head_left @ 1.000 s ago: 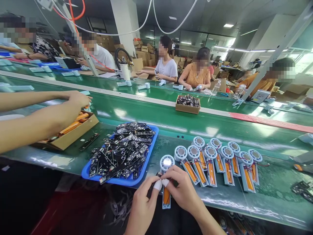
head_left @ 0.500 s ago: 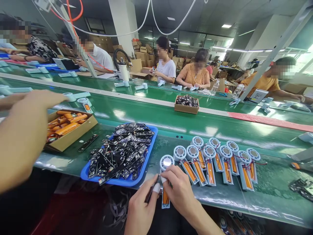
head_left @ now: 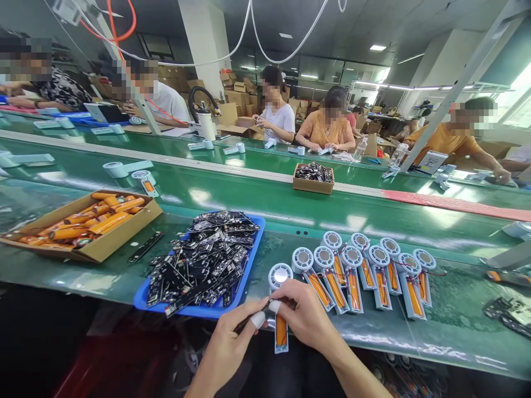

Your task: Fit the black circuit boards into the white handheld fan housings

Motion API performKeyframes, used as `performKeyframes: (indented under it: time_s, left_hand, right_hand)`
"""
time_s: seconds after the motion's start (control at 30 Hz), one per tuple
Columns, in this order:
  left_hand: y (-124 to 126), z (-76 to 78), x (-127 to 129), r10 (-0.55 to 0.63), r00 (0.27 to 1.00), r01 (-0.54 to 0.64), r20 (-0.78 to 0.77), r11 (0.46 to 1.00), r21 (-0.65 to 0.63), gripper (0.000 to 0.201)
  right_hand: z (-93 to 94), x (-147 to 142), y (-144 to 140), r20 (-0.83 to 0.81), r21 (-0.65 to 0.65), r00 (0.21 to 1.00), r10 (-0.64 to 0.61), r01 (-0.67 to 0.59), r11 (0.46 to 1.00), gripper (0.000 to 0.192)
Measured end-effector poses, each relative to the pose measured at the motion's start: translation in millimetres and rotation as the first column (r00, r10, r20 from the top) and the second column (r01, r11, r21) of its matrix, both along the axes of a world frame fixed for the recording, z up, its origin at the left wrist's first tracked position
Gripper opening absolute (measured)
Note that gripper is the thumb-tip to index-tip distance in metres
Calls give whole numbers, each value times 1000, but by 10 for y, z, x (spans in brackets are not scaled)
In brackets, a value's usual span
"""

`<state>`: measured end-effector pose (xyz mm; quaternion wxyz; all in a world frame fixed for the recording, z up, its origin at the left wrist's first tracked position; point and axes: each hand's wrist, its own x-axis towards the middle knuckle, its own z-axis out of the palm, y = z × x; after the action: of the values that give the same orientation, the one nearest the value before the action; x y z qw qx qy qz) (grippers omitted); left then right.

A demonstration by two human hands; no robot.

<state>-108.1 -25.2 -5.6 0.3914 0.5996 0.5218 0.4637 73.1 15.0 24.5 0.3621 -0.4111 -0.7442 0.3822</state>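
My left hand (head_left: 234,334) is closed on a thin black circuit board (head_left: 245,324), mostly hidden by the fingers; its thumb wears a white finger cover. My right hand (head_left: 305,314), also with a white-covered thumb, pinches at the board's end, and its fingertips meet the left ones. What it grips is too small to make out. Right below both hands lies a light-blue handheld fan housing (head_left: 280,275) with a round silver-centred head and an orange battery (head_left: 281,333) in its handle. To the left, a blue tray (head_left: 254,265) holds a heap of black circuit boards.
Several fan housings (head_left: 352,257) with orange batteries and red wires lie at right. A cardboard box (head_left: 105,249) of orange batteries and one loose board (head_left: 146,246) are at left. Beyond runs a green conveyor (head_left: 232,185) with a small box (head_left: 312,187); several co-workers sit across it.
Another person's arm over the battery box at left has gone out of view. My hands have drawn closer together, and the board in my left hand lies flatter and more hidden.
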Motion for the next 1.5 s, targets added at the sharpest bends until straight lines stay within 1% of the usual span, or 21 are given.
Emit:
performKeyframes:
  time_s: [0.13, 0.23, 0.27, 0.33, 0.4, 0.43, 0.5, 0.57, 0.63, 0.7, 0.73, 0.77, 0.8, 0.87, 0.97, 1.03, 1.1, 1.17, 1.23, 1.4, 1.5]
  left_hand:
    - [-14, 0, -16, 19, 994, -16, -108, 999, 29, 29]
    - [-51, 5, -22, 89, 984, -88, -152, 996, 12, 36]
    - [-65, 4, -19, 103, 983, -105, -153, 995, -4, 38]
    - [-88, -3, -1, 86, 987, -93, -139, 995, -38, 42]
    - [-96, -13, 32, 38, 991, -44, -128, 998, -47, 41]
    - [-95, -17, 52, 23, 989, -28, -143, 999, -32, 40]
    - [-88, -22, 93, 31, 970, -16, -241, 998, 63, 38]
    - [-85, -22, 122, 70, 909, 8, -411, 983, 184, 42]
    - [-92, -18, 130, 107, 798, 54, -594, 968, 246, 51]
    - [-108, -13, 117, 132, 680, 82, -722, 964, 254, 59]
    - [-116, -11, 107, 140, 642, 91, -754, 963, 256, 61]
    - [-122, -8, 96, 139, 631, 100, -764, 961, 258, 62]
    - [-125, -6, 88, 135, 646, 104, -751, 959, 262, 60]
    - [-123, 0, 81, 145, 724, 67, -675, 958, 278, 52]
    - [-107, 8, 96, 198, 834, -85, -515, 968, 235, 40]
    - [-97, 8, 114, 217, 876, -164, -432, 974, 156, 36]
    - [-91, 2, 133, 223, 902, -198, -369, 975, 104, 32]
    - [-89, -9, 151, 238, 912, -216, -333, 971, 103, 28]
    - [-89, -16, 169, 247, 917, -222, -314, 968, 115, 26]
    - [-100, 15, 217, 272, 920, -231, -283, 958, 169, 29]
    - [-112, 24, 254, 293, 912, -233, -287, 946, 224, 30]
  right_hand:
    - [-68, 32, -11, 13, 45, 1000, 17, -17, 999, 20]
    - [-103, 136, -43, -35, 71, 999, 6, -3, 997, 31]
    - [-109, 172, -55, -54, 76, 998, -11, 15, 997, 31]
    - [-116, 219, -75, -90, 88, 995, -36, 44, 995, 22]
    - [-126, 218, -80, -131, 89, 991, -31, 43, 995, 19]
    - [-134, 200, -76, -161, 68, 986, -34, 45, 997, 18]
    - [-161, 144, -53, -240, -51, 968, -71, 61, 997, 16]
    - [-194, 86, -19, -327, -234, 934, -146, 69, 970, 18]
    - [-218, 48, 14, -395, -381, 894, -212, 51, 923, 23]
    - [-226, 30, 31, -424, -443, 872, -244, 36, 896, 25]
    - [-225, 26, 32, -427, -453, 870, -248, 32, 891, 23]
    - [-221, 23, 28, -423, -448, 873, -242, 31, 894, 21]
    - [-216, 19, 18, -416, -423, 880, -230, 37, 905, 19]
    - [-208, 10, -9, -377, -321, 906, -193, 68, 945, 15]
    - [-211, -4, -48, -217, -67, 961, -172, 161, 985, 15]
    - [-231, -4, -59, -80, 145, 980, -183, 193, 970, 20]
    - [-257, 4, -56, 30, 345, 978, -206, 184, 920, 26]
    - [-268, 13, -47, 104, 458, 965, -239, 167, 873, 31]
    - [-246, 17, -43, 135, 475, 959, -247, 156, 866, 33]
    - [-90, -12, -74, 208, 358, 968, -139, 57, 932, 28]
    - [-47, -44, -102, 308, 386, 935, -173, 43, 922, 27]
